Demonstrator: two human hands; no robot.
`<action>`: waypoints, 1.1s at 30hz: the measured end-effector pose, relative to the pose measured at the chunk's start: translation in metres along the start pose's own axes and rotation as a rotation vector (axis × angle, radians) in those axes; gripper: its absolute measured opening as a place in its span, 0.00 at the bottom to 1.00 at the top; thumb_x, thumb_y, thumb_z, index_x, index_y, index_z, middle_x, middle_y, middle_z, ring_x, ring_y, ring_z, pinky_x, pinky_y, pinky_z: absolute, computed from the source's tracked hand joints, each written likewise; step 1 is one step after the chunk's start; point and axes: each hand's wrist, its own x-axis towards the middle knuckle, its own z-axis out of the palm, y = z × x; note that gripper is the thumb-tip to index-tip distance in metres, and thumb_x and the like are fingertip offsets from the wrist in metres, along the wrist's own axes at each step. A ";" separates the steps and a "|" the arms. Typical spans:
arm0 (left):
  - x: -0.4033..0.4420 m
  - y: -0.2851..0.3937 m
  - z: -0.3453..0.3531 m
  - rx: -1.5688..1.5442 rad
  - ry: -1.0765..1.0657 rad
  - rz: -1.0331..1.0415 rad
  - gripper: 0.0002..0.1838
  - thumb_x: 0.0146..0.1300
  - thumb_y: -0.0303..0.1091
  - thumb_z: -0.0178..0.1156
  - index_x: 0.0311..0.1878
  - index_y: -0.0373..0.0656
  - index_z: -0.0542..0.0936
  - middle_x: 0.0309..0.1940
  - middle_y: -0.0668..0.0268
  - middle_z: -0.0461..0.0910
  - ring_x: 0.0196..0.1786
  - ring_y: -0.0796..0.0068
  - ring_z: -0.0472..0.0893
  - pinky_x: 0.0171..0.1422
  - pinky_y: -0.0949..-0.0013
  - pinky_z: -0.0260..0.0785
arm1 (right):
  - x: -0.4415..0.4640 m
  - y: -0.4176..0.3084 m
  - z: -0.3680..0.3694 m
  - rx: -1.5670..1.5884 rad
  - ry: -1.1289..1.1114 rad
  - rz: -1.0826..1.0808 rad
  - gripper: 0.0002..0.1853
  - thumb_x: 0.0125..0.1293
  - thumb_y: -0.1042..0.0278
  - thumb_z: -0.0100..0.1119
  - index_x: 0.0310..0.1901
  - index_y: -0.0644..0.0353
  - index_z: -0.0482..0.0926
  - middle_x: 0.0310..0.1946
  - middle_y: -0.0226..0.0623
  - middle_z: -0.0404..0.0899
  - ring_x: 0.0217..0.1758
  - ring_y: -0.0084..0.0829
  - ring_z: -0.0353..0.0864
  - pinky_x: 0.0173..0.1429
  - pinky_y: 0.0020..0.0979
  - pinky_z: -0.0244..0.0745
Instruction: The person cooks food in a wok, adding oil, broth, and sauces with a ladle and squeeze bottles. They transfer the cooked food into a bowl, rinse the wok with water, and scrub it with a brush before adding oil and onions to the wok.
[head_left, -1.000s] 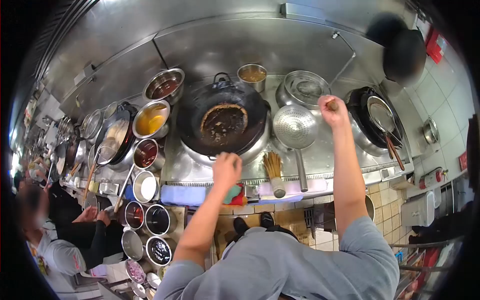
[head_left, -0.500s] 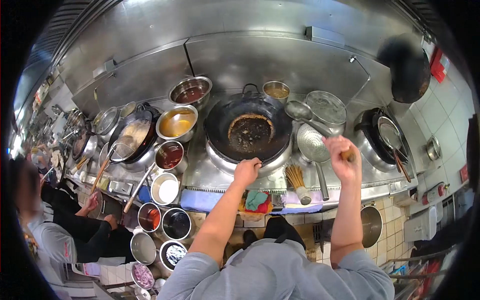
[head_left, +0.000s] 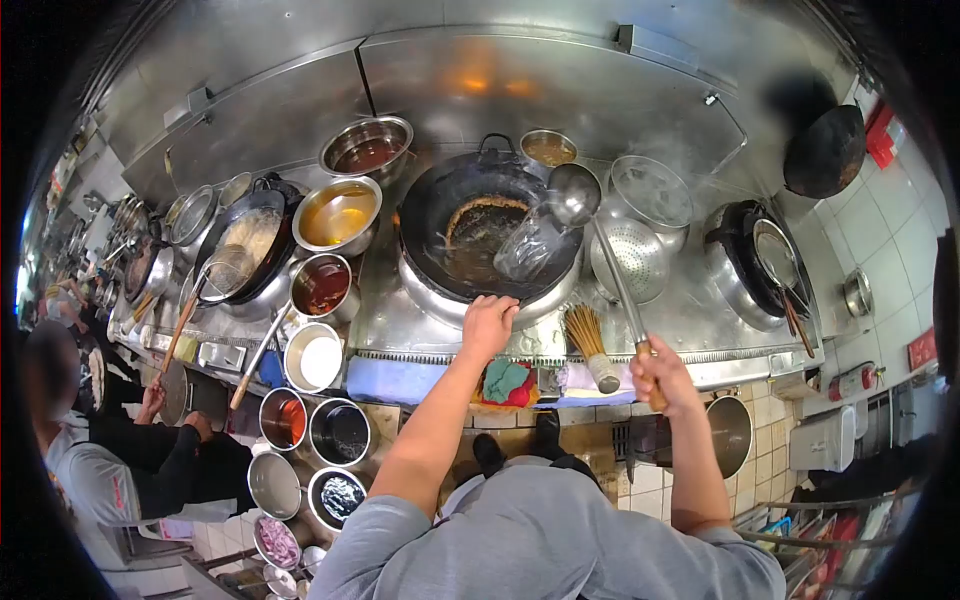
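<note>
My right hand (head_left: pixel 664 375) is wrapped around the wooden handle of a long steel ladle (head_left: pixel 577 190). The ladle's bowl is tipped over the right side of the black wok (head_left: pixel 425 225), and clear liquid (head_left: pixel 530 245) falls from it in a sheet. Dark liquid and a brown ring of residue show inside the wok. My left hand (head_left: pixel 489 325) is closed at the wok's near rim; its exact hold is partly hidden. A perforated skimmer (head_left: pixel 634 262) lies right of the wok, and a bamboo brush (head_left: pixel 585 340) sits below it.
Steam rises from a steel basin (head_left: pixel 652 190) at the back right. Bowls of sauce and yellow oil (head_left: pixel 338 217) stand left of the wok. Folded cloths (head_left: pixel 508 382) lie along the front edge. Another wok (head_left: pixel 765 255) stands right. At left, a co-worker's hands (head_left: pixel 150 403) show.
My right hand has lowered, and the ladle's bowl has swung over the wok. Liquid now pours from it. My left hand stays at the rim. An orange glow appears on the back wall.
</note>
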 end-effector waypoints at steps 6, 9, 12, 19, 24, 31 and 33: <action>-0.018 0.019 -0.009 0.112 0.024 -0.053 0.23 0.54 0.44 0.62 0.55 0.57 0.75 0.52 0.63 0.70 0.59 0.61 0.67 0.57 0.52 0.59 | 0.010 -0.029 -0.033 -0.331 0.334 -0.187 0.30 0.62 0.77 0.47 0.67 0.62 0.53 0.21 0.28 0.67 0.14 0.19 0.64 0.16 0.20 0.60; -0.013 0.016 -0.001 0.139 0.092 -0.034 0.17 0.56 0.42 0.61 0.50 0.59 0.80 0.43 0.66 0.73 0.51 0.64 0.71 0.52 0.56 0.61 | 0.072 -0.062 -0.073 -0.565 0.398 -0.398 0.30 0.61 0.73 0.49 0.66 0.58 0.56 0.22 0.33 0.71 0.15 0.23 0.68 0.17 0.26 0.64; -0.006 0.020 0.000 0.130 0.094 -0.114 0.10 0.57 0.38 0.60 0.43 0.58 0.83 0.29 0.70 0.73 0.43 0.67 0.73 0.44 0.58 0.63 | 0.207 -0.057 -0.150 -1.350 0.916 -0.754 0.29 0.60 0.70 0.48 0.65 0.60 0.58 0.29 0.43 0.77 0.19 0.34 0.74 0.20 0.37 0.68; -0.005 0.018 0.002 0.149 0.075 -0.125 0.10 0.56 0.37 0.60 0.42 0.55 0.83 0.26 0.68 0.72 0.41 0.65 0.73 0.43 0.61 0.64 | 0.304 -0.132 -0.185 0.874 0.293 -0.028 0.03 0.56 0.78 0.45 0.31 0.66 0.64 0.21 0.37 0.70 0.18 0.28 0.71 0.20 0.29 0.73; 0.001 0.009 -0.004 0.047 0.012 -0.068 0.10 0.57 0.36 0.60 0.41 0.53 0.84 0.21 0.66 0.70 0.34 0.65 0.71 0.39 0.65 0.65 | 0.223 -0.157 -0.135 1.198 -0.055 -0.087 0.04 0.58 0.80 0.42 0.27 0.63 0.62 0.19 0.34 0.66 0.19 0.25 0.69 0.22 0.24 0.72; 0.005 -0.005 -0.007 -0.086 -0.046 0.002 0.10 0.56 0.37 0.61 0.41 0.52 0.84 0.19 0.65 0.68 0.29 0.64 0.68 0.38 0.65 0.65 | 0.090 -0.147 -0.037 1.395 -0.296 -0.074 0.11 0.62 0.81 0.42 0.46 0.73 0.59 0.25 0.35 0.64 0.24 0.25 0.70 0.29 0.24 0.72; 0.005 -0.006 -0.008 -0.074 -0.051 -0.003 0.09 0.57 0.37 0.61 0.41 0.52 0.84 0.19 0.65 0.68 0.29 0.63 0.68 0.38 0.65 0.65 | 0.064 -0.140 -0.020 1.442 -0.303 -0.034 0.19 0.63 0.80 0.42 0.54 0.76 0.53 0.27 0.36 0.64 0.24 0.26 0.70 0.29 0.25 0.72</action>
